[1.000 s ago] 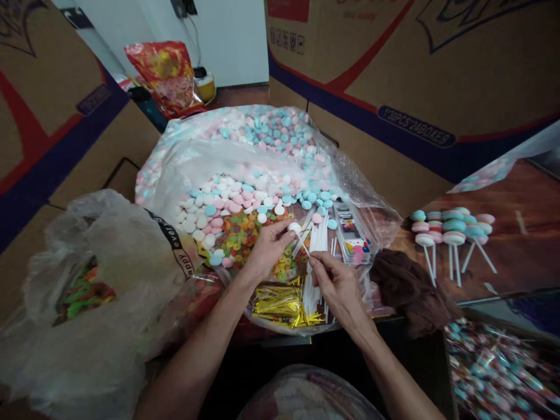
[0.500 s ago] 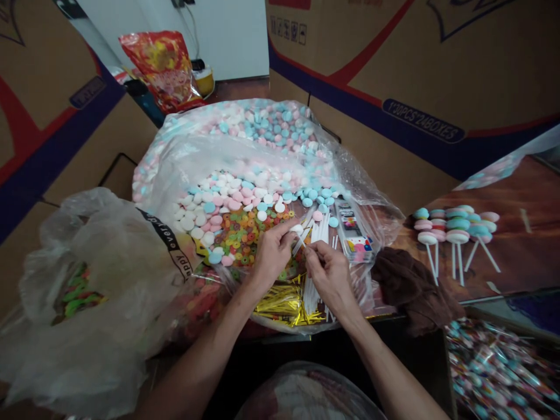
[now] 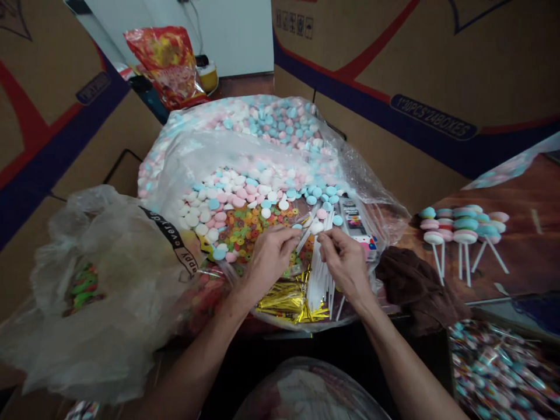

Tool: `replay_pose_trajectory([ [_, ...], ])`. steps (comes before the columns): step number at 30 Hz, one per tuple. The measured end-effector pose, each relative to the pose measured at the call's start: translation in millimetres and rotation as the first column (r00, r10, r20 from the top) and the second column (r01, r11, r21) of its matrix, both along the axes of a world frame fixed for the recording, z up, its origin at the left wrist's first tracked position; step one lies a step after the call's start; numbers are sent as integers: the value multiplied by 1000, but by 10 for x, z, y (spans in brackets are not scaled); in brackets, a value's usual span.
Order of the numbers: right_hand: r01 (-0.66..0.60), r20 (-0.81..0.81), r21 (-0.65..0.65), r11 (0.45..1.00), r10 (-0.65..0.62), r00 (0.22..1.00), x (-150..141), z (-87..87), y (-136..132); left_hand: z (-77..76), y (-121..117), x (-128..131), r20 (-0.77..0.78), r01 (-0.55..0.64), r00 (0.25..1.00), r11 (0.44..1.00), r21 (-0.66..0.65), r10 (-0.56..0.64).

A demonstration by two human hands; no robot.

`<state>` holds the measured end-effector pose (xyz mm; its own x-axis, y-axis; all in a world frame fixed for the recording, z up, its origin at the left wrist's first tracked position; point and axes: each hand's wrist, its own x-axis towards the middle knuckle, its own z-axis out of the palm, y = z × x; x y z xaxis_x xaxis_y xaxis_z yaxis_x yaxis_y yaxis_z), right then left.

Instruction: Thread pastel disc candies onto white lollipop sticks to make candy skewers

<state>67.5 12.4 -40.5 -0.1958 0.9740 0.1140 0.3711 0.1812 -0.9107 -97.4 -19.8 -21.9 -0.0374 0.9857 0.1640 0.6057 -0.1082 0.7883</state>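
My left hand (image 3: 272,252) is closed, its fingertips pinched at a small blue marshmallow-like candy (image 3: 296,227). Just to the right, my right hand (image 3: 346,259) is closed at the fingertips on a thin stick, mostly hidden by the fingers. A white candy (image 3: 315,227) shows at that stick's end. Beneath the hands lie a bundle of white sticks (image 3: 318,286), gold twist ties (image 3: 280,300) and small colourful ring candies (image 3: 242,230). Behind them, loose pink, white and blue candies (image 3: 245,191) spill from a large clear plastic bag (image 3: 205,154).
Finished-looking candy sticks (image 3: 465,224) lie at right, near a brown cloth (image 3: 413,286). A box of wrapped candies (image 3: 494,367) is at lower right. At left sits a crumpled plastic bag (image 3: 118,338). Cardboard boxes (image 3: 371,122) stand behind, with a red packet (image 3: 168,64).
My hands have moved slightly apart. The white candy, earlier at my left fingertips, is now near my right fingertips, and a blue candy shows at my left fingertips. The view has shifted slightly.
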Motion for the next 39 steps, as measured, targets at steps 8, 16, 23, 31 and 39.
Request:
replay_pose_trajectory([
  [8,24,22,-39,999,-23,1000,190,-101,-160,-34,-73,188,-398,92,907,988,-125,-135],
  [16,-11,29,-76,997,13,1000,219,-154,-265,-98,-91,132,-465,217,857,974,-66,-222],
  [23,-14,63,-68,998,18,998,255,-151,-303,-92,-85,133,-525,270,814,962,-34,-247],
  [31,-49,58,-57,997,52,997,301,-71,-390,-122,-50,147,-168,-51,985,999,6,52],
  [39,-115,63,-56,992,118,991,178,-24,-498,-218,51,109,420,-167,880,973,-162,221],
])
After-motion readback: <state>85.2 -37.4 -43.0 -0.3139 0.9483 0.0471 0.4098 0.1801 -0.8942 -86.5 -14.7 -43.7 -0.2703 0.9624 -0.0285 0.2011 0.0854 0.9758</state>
